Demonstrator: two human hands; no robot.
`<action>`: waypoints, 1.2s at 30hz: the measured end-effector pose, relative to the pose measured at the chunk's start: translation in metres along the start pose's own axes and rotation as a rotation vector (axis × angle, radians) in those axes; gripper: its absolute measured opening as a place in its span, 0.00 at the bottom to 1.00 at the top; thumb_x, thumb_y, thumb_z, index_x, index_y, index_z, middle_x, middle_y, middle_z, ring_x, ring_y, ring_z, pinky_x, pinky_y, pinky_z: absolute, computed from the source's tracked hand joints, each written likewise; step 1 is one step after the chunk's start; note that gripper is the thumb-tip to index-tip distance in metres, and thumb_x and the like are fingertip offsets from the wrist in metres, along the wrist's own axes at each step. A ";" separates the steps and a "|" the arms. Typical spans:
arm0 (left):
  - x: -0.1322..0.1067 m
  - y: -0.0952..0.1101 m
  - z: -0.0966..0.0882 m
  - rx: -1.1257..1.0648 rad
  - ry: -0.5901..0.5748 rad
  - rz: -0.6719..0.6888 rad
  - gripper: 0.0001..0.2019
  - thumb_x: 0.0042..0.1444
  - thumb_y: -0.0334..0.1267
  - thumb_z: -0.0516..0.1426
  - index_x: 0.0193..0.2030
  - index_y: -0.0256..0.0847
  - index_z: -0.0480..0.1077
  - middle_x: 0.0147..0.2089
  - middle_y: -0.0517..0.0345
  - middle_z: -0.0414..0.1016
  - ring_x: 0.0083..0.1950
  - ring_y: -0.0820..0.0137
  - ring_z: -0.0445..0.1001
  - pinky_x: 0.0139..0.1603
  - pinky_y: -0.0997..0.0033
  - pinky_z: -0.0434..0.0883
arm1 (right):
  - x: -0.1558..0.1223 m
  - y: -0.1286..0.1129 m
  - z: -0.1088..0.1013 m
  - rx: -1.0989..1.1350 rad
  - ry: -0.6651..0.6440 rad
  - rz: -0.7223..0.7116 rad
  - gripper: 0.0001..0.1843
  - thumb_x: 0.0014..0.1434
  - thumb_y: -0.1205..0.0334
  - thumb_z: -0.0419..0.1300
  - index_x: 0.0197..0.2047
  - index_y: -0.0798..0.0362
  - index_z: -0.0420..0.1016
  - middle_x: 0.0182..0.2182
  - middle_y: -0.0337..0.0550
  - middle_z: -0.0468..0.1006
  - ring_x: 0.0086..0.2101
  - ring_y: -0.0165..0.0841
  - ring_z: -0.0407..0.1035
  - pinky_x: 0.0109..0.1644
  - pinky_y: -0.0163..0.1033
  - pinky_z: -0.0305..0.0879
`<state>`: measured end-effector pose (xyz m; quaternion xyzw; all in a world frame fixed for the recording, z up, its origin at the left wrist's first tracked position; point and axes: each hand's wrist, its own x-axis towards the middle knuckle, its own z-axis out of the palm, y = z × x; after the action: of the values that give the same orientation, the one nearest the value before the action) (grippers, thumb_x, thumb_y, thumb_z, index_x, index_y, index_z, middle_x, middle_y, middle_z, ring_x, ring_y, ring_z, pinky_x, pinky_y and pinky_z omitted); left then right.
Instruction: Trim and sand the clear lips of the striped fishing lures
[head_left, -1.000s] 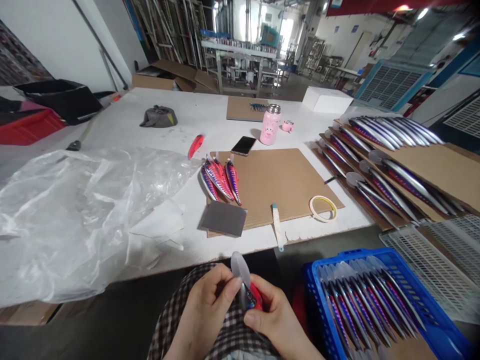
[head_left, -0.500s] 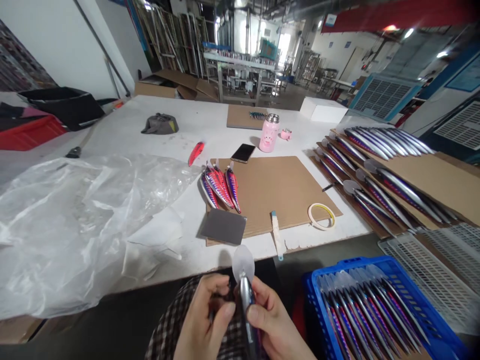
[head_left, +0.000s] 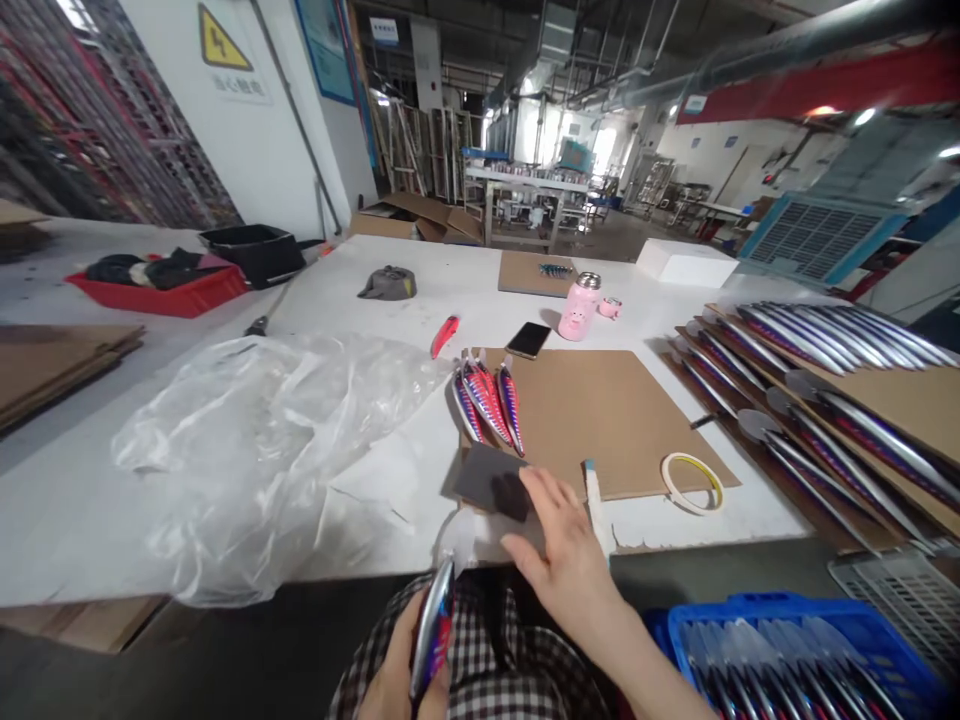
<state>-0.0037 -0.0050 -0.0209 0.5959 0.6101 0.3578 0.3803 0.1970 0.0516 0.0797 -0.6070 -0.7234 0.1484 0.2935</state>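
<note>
My left hand (head_left: 397,670) grips a long silver and red fishing lure (head_left: 433,630) with a clear lip, held over my lap at the bottom of the view. My right hand (head_left: 566,550) is stretched forward with fingers open, its tips at the near edge of a dark grey sanding pad (head_left: 491,482) that lies on a brown cardboard sheet (head_left: 600,410). Three finished red and purple lures (head_left: 487,398) lie just beyond the pad.
A tape ring (head_left: 691,483) and a small tool (head_left: 596,495) lie near the table edge. Crumpled clear plastic (head_left: 247,450) covers the left. Cardboard trays of lures (head_left: 817,400) stand on the right; a blue crate (head_left: 787,655) of lures is at bottom right. A phone (head_left: 529,340) and pink bottle (head_left: 579,308) lie further back.
My right hand has let go of the lure and reached forward to the grey pad. The left hand now holds the lure alone, lower. The view has tilted up.
</note>
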 end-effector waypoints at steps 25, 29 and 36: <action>0.006 0.021 -0.016 0.576 -0.141 0.100 0.26 0.63 0.34 0.42 0.67 0.53 0.51 0.52 0.48 0.72 0.49 0.60 0.76 0.38 0.71 0.75 | -0.014 0.010 0.002 -0.255 -0.310 -0.256 0.27 0.56 0.66 0.57 0.59 0.50 0.62 0.61 0.49 0.61 0.58 0.48 0.52 0.60 0.58 0.57; 0.006 0.022 -0.015 0.552 -0.139 0.103 0.26 0.62 0.33 0.42 0.67 0.55 0.50 0.52 0.49 0.71 0.51 0.59 0.75 0.43 0.66 0.75 | -0.013 0.010 0.008 -0.245 -0.325 -0.252 0.28 0.54 0.68 0.57 0.59 0.49 0.62 0.61 0.48 0.61 0.58 0.47 0.52 0.60 0.58 0.55; 0.011 0.032 -0.023 0.488 -0.251 0.033 0.26 0.63 0.35 0.39 0.68 0.53 0.47 0.50 0.48 0.73 0.37 0.63 0.79 0.37 0.65 0.76 | -0.006 0.007 0.005 -0.257 -0.339 -0.241 0.27 0.55 0.70 0.55 0.59 0.50 0.63 0.61 0.48 0.61 0.57 0.47 0.52 0.61 0.56 0.54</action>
<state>-0.0095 0.0071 0.0177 0.7196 0.6164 0.1298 0.2922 0.1996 0.0485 0.0702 -0.5149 -0.8425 0.1190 0.1038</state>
